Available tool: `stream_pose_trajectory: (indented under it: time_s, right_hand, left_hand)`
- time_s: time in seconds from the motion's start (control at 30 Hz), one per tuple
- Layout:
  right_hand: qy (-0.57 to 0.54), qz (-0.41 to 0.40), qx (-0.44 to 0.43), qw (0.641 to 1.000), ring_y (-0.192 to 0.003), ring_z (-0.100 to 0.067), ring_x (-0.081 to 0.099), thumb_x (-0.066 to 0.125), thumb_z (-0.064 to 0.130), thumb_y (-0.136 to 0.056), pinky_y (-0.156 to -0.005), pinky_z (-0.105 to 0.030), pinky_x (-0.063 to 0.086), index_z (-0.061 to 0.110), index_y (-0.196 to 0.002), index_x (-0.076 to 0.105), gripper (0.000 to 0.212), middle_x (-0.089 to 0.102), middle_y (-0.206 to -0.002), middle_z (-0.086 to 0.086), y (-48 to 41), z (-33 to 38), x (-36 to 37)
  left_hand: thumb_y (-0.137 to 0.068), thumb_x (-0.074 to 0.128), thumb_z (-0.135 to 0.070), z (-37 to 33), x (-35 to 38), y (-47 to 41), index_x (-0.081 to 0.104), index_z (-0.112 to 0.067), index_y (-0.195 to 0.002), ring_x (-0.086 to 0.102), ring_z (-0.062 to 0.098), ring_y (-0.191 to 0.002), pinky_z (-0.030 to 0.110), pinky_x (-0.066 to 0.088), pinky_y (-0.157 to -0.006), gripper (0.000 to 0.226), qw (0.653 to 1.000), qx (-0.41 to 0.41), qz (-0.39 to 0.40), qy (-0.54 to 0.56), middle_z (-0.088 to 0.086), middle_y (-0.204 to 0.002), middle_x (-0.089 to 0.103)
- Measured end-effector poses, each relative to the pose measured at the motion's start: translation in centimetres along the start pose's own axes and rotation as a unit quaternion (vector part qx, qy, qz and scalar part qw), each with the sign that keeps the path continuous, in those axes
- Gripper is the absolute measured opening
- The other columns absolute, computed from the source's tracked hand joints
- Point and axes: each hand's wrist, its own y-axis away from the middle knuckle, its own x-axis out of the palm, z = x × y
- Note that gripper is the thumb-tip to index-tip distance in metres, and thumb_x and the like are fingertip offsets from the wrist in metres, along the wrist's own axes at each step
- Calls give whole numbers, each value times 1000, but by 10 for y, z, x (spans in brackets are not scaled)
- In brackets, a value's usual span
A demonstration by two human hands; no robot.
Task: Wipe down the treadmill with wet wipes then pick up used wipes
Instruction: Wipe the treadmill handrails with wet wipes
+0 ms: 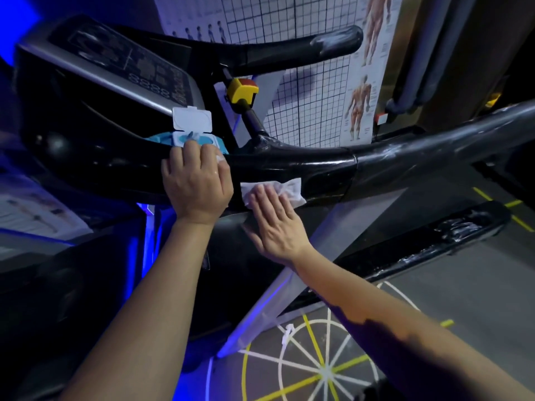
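Wiping step. Right hand (275, 224), fingers straight and together, presses the crumpled white wet wipe (289, 191) on the treadmill handrail (405, 157), 3 o'clock of left hand (197, 183). Left fingers curl at the open wipes pack (192, 131), 12 o'clock; grip unclear. Next: slide wipe along rail, keeping pressure.

We are laying our left hand (197, 183) over the treadmill bar (115, 169), fingertips (189, 145) at the wipes pack (192, 127) sitting just beyond; right of it, our right hand (275, 224) is pressing a wipe (291, 190) onto that bar.
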Motion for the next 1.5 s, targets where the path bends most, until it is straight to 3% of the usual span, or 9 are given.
stream_pose_trajectory:
  time_s: [0.13, 0.27, 0.43, 0.5, 0.67, 0.77, 0.93, 1.17, 1.5]
  right_hand:
    - [46, -33, -14, 998, -155, -20, 16, 67, 43, -92, -126, -38, 16, 6, -151, 37, 76, 34, -159, -8, 20, -25, 13]
    - [67, -27, 34, 997, -151, -29, 24, 58, 44, -98, -126, -43, 15, 4, -148, 40, 67, 33, -154, -15, 58, -77, 7]
    - [57, 11, 134, 989, -153, -37, -14, 60, 52, -96, -124, -55, 1, 3, -157, -16, 109, -22, -165, -18, 67, -99, 2]
    - [19, 25, 173, 984, -152, -37, -21, 58, 56, -94, -123, -53, -7, 6, -155, -22, 112, -28, -163, -17, 51, -69, 7]
    - [22, 22, -5, 999, -156, -25, -2, 55, 52, -93, -126, -41, -5, 7, -158, 20, 87, 27, -162, -12, 4, 1, 16]
    - [36, -29, -21, 999, -156, -19, 6, 56, 46, -95, -127, -38, 6, 10, -159, 22, 81, 34, -157, -7, -1, -7, 16]
    - [83, -38, 15, 996, -156, -23, 7, 62, 52, -91, -127, -41, 8, 10, -157, 23, 86, 19, -163, -12, 41, -83, 1]
    - [45, 30, 86, 995, -155, -29, -13, 40, 65, -98, -125, -48, -5, 7, -158, -15, 100, -21, -166, -12, 63, -158, -23]
    - [-29, 65, 31, 997, -156, -27, -8, 32, 58, -104, -126, -46, -4, 9, -160, -6, 84, -15, -168, -9, 29, -114, -34]
  left_hand:
    - [-95, 53, -22, 0, 1, 0, 58, -6, -89, 49, 34, -79, 43, 29, -67, 17, 1000, 4, -2, -3, 18, -89, 58]
    - [-96, 53, -22, 1, 3, 2, 57, -6, -91, 50, 34, -78, 44, 31, -67, 17, 1000, 4, -11, -4, 18, -90, 58]
    - [-95, 53, -23, -4, 5, 3, 55, -8, -91, 49, 34, -79, 44, 31, -67, 16, 1000, -8, -10, -19, 18, -91, 58]
    - [-97, 52, -24, -5, 6, 4, 54, -8, -91, 48, 34, -80, 45, 30, -67, 17, 1000, 1, -9, -15, 18, -93, 59]
    - [-99, 50, -24, -4, 4, 3, 55, -8, -93, 42, 33, -83, 45, 29, -68, 19, 1000, 0, -10, -15, 19, -94, 59]
    - [-101, 49, -23, -3, 5, 3, 56, -8, -94, 43, 33, -82, 44, 30, -67, 19, 1000, 1, -10, -4, 19, -94, 58]
    - [-100, 51, -22, -3, 6, 5, 51, -9, -93, 44, 34, -81, 44, 30, -66, 14, 1000, -1, -16, 3, 19, -93, 57]
    - [-102, 46, -23, -5, 8, 6, 48, -8, -92, 38, 34, -83, 46, 27, -66, 18, 1000, -7, -16, -2, 21, -91, 53]
    - [-100, 49, -21, -5, 3, 3, 52, -7, -92, 38, 33, -81, 46, 27, -65, 16, 1000, -9, -9, 0, 20, -89, 55]
